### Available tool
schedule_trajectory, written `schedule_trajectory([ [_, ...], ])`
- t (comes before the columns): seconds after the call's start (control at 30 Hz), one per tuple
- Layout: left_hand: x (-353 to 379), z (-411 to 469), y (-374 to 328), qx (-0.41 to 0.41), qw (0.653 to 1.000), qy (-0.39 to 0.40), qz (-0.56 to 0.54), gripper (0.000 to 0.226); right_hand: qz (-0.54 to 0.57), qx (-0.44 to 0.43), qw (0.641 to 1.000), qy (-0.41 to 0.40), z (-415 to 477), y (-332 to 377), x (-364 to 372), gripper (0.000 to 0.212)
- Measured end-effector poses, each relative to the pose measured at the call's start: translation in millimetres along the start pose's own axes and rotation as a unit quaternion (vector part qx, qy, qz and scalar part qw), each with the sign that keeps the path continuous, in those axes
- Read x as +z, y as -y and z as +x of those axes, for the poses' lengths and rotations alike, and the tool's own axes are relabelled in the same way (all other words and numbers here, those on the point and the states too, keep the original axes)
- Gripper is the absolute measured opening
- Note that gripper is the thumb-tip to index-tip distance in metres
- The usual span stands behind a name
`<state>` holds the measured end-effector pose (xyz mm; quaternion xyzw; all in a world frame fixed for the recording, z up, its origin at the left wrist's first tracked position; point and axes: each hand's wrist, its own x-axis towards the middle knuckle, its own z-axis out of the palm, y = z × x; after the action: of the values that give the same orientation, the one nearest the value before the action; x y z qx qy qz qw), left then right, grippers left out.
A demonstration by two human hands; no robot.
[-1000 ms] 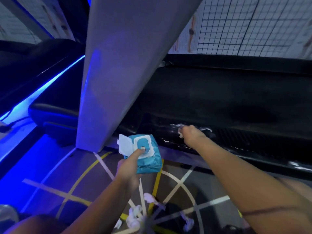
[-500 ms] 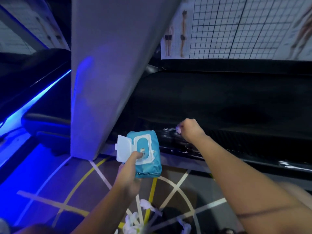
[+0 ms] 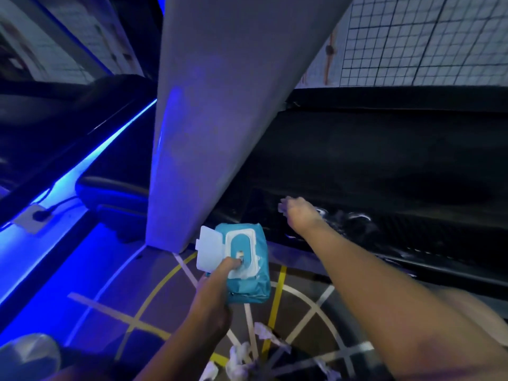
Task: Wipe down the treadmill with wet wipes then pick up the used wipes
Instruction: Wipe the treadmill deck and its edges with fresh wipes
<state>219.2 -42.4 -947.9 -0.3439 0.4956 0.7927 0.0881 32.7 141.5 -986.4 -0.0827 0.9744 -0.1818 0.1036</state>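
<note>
The left hand (image 3: 213, 295) gripped the open pack (image 3: 248, 281), thumb at its slot. At 2 o'clock, the right hand (image 3: 301, 215) clutched a wipe (image 3: 283, 207) against the treadmill (image 3: 384, 166). Used wipes (image 3: 239, 356) lay at 6 o'clock.

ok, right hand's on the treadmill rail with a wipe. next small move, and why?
Probably slide the right hand and its wipe left along the side rail toward the grey post: wet streaks show only right of the hand, and the stretch to its left looks dry.

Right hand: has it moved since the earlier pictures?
Yes. The right hand, gripping a wipe, slid left along the treadmill, closer to the grey pillar.
</note>
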Motion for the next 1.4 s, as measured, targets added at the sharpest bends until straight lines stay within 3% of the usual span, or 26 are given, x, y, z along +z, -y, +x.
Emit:
schedule_trajectory([
  [0.13, 9.9, 10.5, -3.0, -0.001, 1.000, -0.027, 0.002, 0.040, -0.024, 0.011, 1.000, 0.012, -7.0, -31.4, -15.0, 0.031],
  [0.33, 36.6, 6.0, 5.5, -0.009, 1.000, -0.002, 0.007, 0.024, -0.071, 0.039, 0.996, 0.035, -38.2, -64.0, -42.5, 0.038],
  [0.43, 47.5, 2.2, 12.3, -0.007, 1.000, -0.008, 0.023, 0.026, -0.079, 0.050, 0.994, 0.051, -43.6, -76.8, -48.0, 0.038],
  [0.63, 51.2, -0.7, 17.3, 0.005, 0.999, -0.041, 0.029, 0.032, -0.019, 0.055, 0.998, 0.014, -45.2, -75.0, -58.6, 0.018],
  [0.93, 20.6, 0.8, 10.2, 0.007, 0.993, -0.102, 0.055, 0.028, 0.068, 0.015, 0.997, -0.045, -15.9, -21.3, -59.0, 0.018],
  [1.17, 5.7, 1.0, 5.3, 0.007, 0.994, -0.094, 0.051, 0.023, -0.106, -0.095, 0.990, -0.011, -14.0, 15.8, -6.6, 0.032],
  [1.4, 18.6, 11.0, 2.1, 0.026, 0.994, -0.101, 0.040, 0.020, -0.150, -0.054, 0.987, 0.009, -20.8, -29.0, -26.2, 0.035],
])
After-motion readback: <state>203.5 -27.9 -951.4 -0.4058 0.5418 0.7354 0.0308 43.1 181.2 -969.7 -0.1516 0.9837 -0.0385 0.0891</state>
